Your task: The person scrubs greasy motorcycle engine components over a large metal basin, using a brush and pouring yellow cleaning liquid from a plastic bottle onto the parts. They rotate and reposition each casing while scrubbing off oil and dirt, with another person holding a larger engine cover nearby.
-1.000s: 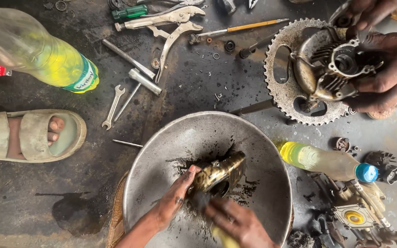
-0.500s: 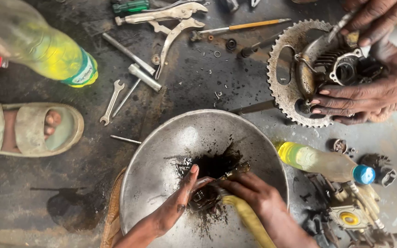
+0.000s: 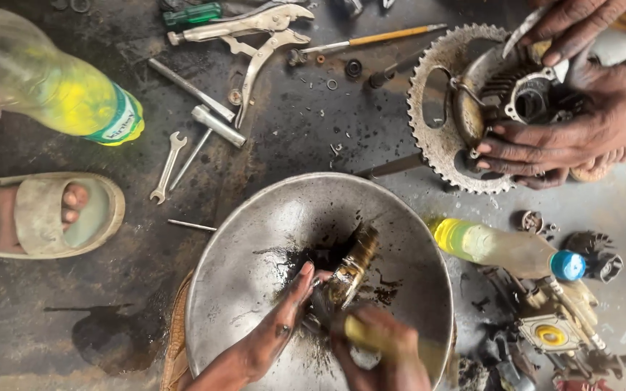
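**Greasy part held in a metal basin on a workshop floor**

The floor [image 3: 52, 333] is dark, oil-stained concrete, strewn with tools. At the far left a foot in a pale sandal [image 3: 45, 213] rests on it, with a plastic bottle of yellow liquid [image 3: 52, 87] lying above it. Right of the sandal lie a small spanner [image 3: 168, 165] and locking pliers [image 3: 255, 36].

In the middle sits a wide, shallow metal basin [image 3: 255, 246], smeared with black grime. Inside it, the left hand [image 3: 284, 318] comes up from the lower edge, its fingers closed around the lower end of a brassy, oily part [image 3: 353, 264] that stands tilted near the basin's centre. Just right of it the right hand [image 3: 389, 351] has its fingers wrapped round something yellowish; it is blurred, and I cannot tell what it is.

Right of the basin lies a second bottle [image 3: 508, 250] with a blue cap. Above it, another person's two hands [image 3: 559, 137] grip an engine piece set against a rusty sprocket [image 3: 436, 108].
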